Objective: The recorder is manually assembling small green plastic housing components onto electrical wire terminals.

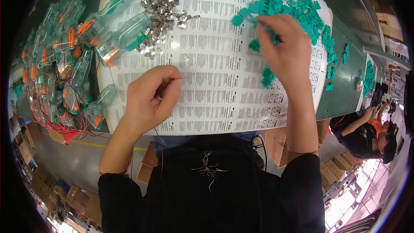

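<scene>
My left hand [153,97] is closed above the printed white sheet, its fingers curled inward. Whatever it may hold is hidden; a thin wire [160,146] hangs below its wrist. My right hand [288,47] reaches to the far right, thumb and forefinger pinched on a small green plastic piece [247,14], blurred by motion. Beside it spreads a pile of similar green plastic pieces [306,15], with a few strays [268,77] under the wrist. Small shiny metal clips [161,8] lie heaped beyond my left hand, and a single clip [185,57] sits apart.
Clear bottle-shaped plastic housings [131,30] with orange and green parts and red wires [56,127] crowd the left side. The printed sheet [207,77] covers a green table [349,82]. Cardboard boxes [276,146] stand below the edge. Another person [366,133] is at the right.
</scene>
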Demonstrator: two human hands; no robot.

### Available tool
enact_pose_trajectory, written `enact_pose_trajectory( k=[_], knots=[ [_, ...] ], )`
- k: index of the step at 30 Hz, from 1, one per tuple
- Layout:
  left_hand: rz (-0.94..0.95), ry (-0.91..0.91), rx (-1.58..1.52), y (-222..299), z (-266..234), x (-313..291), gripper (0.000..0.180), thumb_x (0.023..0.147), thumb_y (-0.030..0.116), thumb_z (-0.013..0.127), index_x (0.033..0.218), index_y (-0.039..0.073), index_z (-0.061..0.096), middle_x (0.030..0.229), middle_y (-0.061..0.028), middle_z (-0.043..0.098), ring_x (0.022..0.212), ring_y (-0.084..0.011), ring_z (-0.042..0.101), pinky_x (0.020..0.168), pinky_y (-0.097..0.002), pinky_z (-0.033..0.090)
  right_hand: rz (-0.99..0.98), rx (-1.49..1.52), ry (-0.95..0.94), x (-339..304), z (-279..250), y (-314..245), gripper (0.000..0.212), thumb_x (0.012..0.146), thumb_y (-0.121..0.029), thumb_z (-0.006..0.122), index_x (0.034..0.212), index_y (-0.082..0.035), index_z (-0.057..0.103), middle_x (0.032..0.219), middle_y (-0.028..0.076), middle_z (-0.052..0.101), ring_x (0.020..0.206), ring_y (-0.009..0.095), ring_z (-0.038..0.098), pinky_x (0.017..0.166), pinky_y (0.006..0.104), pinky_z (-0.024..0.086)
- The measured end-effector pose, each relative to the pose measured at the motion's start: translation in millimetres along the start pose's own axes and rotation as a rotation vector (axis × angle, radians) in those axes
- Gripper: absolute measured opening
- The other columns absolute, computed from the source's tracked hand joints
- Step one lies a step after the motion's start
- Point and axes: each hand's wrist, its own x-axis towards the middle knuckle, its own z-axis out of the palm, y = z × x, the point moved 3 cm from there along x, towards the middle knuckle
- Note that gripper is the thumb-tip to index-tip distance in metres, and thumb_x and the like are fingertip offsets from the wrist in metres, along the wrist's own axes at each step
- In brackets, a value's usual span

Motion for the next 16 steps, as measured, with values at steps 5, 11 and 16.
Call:
enact_pose_trajectory(
  k=[5,11,16],
  knots=[
    [0.022,0.014,-0.034,1,17,9,0.014,0.092,0.000,0.070,0.105,0.002,0.065,0.081,-0.0047,0.063,0.061,-0.0080,0.054,0.055,-0.0230,0.044,0.419,0.487,-0.156,-29,14,-25,0.015,0.088,-0.013,0.077,0.101,-0.007,0.078,0.089,0.010,0.072,0.070,0.024,0.068,0.063,0.0336,0.053],
    [0.001,0.002,-0.035,2,31,15,0.015,0.092,0.000,0.070,0.106,0.002,0.065,0.082,-0.0063,0.065,0.063,-0.0117,0.058,0.057,-0.0249,0.048,0.376,0.503,-0.138,-60,36,-41,0.020,0.088,-0.015,0.081,0.105,-0.004,0.076,0.089,0.011,0.074,0.074,0.020,0.068,0.064,0.0308,0.052],
    [-0.016,-0.008,-0.021,-4,32,13,0.016,0.093,0.002,0.070,0.108,0.003,0.065,0.085,-0.0072,0.066,0.064,-0.0133,0.061,0.059,-0.0258,0.050,0.184,0.344,-0.205,-70,16,-45,0.026,0.088,-0.018,0.084,0.110,-0.006,0.077,0.118,0.008,0.074,0.084,0.019,0.068,0.072,0.0261,0.053]
  ],
)
